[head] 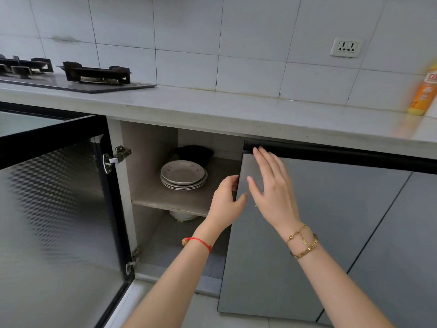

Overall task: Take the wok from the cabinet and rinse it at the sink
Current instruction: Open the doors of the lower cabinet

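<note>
The cabinet under the counter stands half open. Its left door [54,209] is swung wide; its right door [272,233] is ajar. My left hand [225,200] grips the free edge of the right door, fingers curled behind it. My right hand [269,185] lies flat on that door's front with straight fingers reaching its black top rail. On the shelf [165,197] sits a stack of pale plates [183,174] and behind them a dark rounded object [195,153] that I cannot identify as a wok. No sink is in view.
A white container [183,215] shows under the shelf. On the grey countertop [212,107] a gas hob [94,75] sits at left and a blurred orange bottle [423,91] at right. A wall socket [346,47] is in the tiles.
</note>
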### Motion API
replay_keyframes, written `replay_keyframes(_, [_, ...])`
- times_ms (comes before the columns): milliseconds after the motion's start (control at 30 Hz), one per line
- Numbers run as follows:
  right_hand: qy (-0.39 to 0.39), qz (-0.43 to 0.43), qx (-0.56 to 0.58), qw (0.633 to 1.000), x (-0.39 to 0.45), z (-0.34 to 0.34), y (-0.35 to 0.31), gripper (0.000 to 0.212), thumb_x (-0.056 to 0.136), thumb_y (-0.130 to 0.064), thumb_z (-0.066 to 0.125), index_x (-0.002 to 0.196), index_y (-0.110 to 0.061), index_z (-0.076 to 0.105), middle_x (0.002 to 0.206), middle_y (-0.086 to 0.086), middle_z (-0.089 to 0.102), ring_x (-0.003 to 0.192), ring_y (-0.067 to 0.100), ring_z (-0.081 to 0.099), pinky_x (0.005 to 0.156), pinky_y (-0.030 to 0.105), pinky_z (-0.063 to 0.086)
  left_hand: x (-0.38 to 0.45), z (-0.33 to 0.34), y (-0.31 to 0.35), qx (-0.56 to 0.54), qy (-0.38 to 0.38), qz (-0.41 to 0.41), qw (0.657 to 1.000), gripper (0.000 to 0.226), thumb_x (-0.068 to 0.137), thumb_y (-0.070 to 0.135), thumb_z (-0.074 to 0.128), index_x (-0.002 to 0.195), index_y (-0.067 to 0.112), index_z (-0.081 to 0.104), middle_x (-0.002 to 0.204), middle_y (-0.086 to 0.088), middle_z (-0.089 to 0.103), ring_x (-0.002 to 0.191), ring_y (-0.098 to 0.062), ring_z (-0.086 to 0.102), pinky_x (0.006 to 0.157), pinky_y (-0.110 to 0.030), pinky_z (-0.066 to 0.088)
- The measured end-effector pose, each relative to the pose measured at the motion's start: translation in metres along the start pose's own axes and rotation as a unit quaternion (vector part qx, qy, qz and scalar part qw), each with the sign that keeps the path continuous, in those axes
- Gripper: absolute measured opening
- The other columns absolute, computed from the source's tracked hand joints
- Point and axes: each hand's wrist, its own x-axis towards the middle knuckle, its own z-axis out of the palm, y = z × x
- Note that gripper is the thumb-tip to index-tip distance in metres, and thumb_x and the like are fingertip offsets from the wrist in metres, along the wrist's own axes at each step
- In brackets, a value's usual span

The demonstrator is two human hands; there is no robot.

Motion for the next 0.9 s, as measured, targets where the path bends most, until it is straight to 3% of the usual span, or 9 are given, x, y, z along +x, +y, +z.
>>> replay_keyframes(133, [0.011,-0.002,0.024,1.0,-0.015,-0.013,-0.009,0.06,0.099,-0.024,0.054,0.153,-0.013,0.031,0.157,0.002,0.035,0.147,0.018,0.027,0.121,0.028,0.02,-0.02,-0.006,0.006,-0.001,0.008,0.007,1.0,0.045,0.092,0.014,0.063,0.135,0.014,0.049,0.124,0.005,0.058,0.105,-0.001,0.052,0.082,-0.006,0.039])
replay_keyframes(200, [0.013,-0.004,0.026,1.0,-0.024,-0.02,-0.015,0.06,0.099,-0.024,0.054,0.153,-0.013,0.03,0.157,0.001,0.035,0.147,0.017,0.027,0.121,0.028,0.021,-0.033,-0.007,0.009,-0.006,0.013,0.012,1.0,0.041,0.091,0.014,0.063,0.131,0.015,0.052,0.117,0.009,0.057,0.103,-0.001,0.053,0.077,-0.004,0.039])
replay_keyframes(400, [0.024,0.01,0.056,0.998,-0.05,-0.045,-0.029,0.06,0.099,-0.026,0.054,0.153,-0.015,0.03,0.158,-0.001,0.034,0.147,0.012,0.027,0.12,0.032,0.028,-0.068,-0.011,0.023,-0.008,0.006,0.029,1.0,0.038,0.092,0.015,0.062,0.128,0.015,0.053,0.113,0.011,0.057,0.103,-0.002,0.055,0.081,-0.006,0.04])
replay_keyframes(667, [0.038,0.01,0.076,0.996,-0.09,-0.078,-0.041,0.056,0.1,-0.028,0.052,0.15,-0.011,0.036,0.156,0.001,0.037,0.148,0.013,0.026,0.118,0.041,0.034,-0.111,-0.017,0.035,-0.04,0.011,0.081,0.996,0.022,0.088,0.017,0.069,0.11,0.02,0.065,0.098,0.017,0.068,0.094,0.002,0.066,0.086,-0.009,0.049])
replay_keyframes(900, [0.146,-0.002,0.077,0.986,-0.125,-0.115,-0.047,0.055,0.097,-0.013,0.059,0.146,0.001,0.038,0.153,0.011,0.04,0.145,0.02,0.034,0.118,0.035,0.032,-0.138,-0.012,0.047,-0.09,-0.026,0.103,0.99,0.011,0.086,0.015,0.072,0.097,0.016,0.071,0.092,0.01,0.075,0.087,0.0,0.071,0.086,-0.023,0.056])
